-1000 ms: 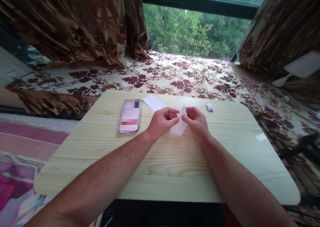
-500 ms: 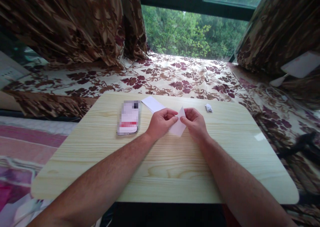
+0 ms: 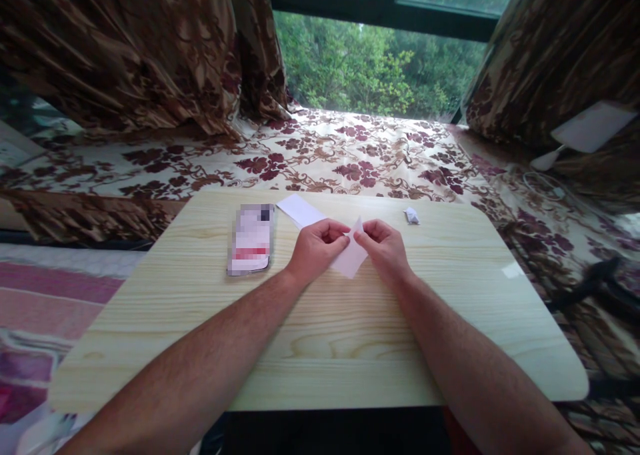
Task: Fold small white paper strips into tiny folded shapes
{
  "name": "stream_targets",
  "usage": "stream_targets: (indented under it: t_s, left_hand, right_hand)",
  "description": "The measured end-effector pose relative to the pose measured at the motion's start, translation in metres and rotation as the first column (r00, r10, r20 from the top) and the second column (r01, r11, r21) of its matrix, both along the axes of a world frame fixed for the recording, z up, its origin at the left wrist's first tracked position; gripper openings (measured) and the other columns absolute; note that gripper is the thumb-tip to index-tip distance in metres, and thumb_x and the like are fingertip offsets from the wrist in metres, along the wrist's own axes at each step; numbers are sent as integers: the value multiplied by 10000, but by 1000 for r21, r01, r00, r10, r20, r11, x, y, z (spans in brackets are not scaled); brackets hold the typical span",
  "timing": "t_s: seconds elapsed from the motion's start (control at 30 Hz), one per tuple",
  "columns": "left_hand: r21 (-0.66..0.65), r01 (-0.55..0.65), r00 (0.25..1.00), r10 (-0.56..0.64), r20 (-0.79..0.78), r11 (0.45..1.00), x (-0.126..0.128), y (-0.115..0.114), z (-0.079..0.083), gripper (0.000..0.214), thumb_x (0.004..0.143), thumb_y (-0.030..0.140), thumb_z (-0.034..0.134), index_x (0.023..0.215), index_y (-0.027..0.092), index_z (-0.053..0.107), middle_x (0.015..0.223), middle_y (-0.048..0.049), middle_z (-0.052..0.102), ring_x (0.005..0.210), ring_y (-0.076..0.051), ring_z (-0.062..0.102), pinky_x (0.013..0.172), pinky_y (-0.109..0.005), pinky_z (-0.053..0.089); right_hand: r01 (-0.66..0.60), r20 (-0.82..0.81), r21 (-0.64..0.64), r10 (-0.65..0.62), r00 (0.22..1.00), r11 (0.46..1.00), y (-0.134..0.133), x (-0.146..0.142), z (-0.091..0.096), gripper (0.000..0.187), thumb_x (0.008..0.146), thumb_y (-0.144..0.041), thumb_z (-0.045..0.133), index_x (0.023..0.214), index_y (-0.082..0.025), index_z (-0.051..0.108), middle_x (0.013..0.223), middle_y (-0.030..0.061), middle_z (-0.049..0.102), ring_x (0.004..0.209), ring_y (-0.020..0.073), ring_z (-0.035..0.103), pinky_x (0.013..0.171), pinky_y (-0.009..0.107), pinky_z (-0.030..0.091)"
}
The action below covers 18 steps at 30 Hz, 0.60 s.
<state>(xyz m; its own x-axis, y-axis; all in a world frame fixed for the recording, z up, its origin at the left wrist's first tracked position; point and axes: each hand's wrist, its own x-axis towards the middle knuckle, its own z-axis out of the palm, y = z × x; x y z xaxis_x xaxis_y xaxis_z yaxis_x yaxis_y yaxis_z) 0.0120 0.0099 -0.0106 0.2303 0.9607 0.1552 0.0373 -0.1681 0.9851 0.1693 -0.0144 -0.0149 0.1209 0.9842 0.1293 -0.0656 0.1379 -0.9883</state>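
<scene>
Both of my hands pinch a small folded white paper (image 3: 350, 258) above the middle of a pale wooden table (image 3: 320, 348). My left hand (image 3: 315, 251) grips its left edge with curled fingers. My right hand (image 3: 385, 248) grips its right edge, thumb and forefinger pressed together. The paper's pointed tip sticks up between the two hands. A second white paper strip (image 3: 299, 211) lies flat on the table just behind my left hand.
A phone (image 3: 250, 239) lies face up left of my hands. A small crumpled white scrap (image 3: 411, 216) sits at the far right of the table. Floral cloth (image 3: 350, 155) covers the ledge behind, with curtains (image 3: 125, 48) at both sides and a window beyond.
Both hands keep hold of the paper and have drawn slightly closer together on it. The camera has shifted a little, so everything sits slightly further left.
</scene>
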Motion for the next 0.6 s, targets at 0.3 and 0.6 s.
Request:
stream_targets:
  t_s: [0.3,0.6]
  left_hand:
    - [-5,-28,1000,28,3,1000,2,-1,2,208,723,304,735,867,156,716,691,-4,671,603,-109,580,543,-209,438]
    - [-13,-5,1000,5,22,1000,1,-2,3,210,715,287,736,871,149,707,710,-10,680,619,-114,603,564,-215,467]
  right_hand:
    - [11,15,3,-11,1000,1000,0,-1,2,220,756,-391,732,767,-190,641,657,-16,606,561,117,505,523,253,388]
    - [33,49,-1,-33,998,999,-1,-1,3,228,755,-410,729,758,-201,638,647,-13,612,559,127,514,521,260,398]
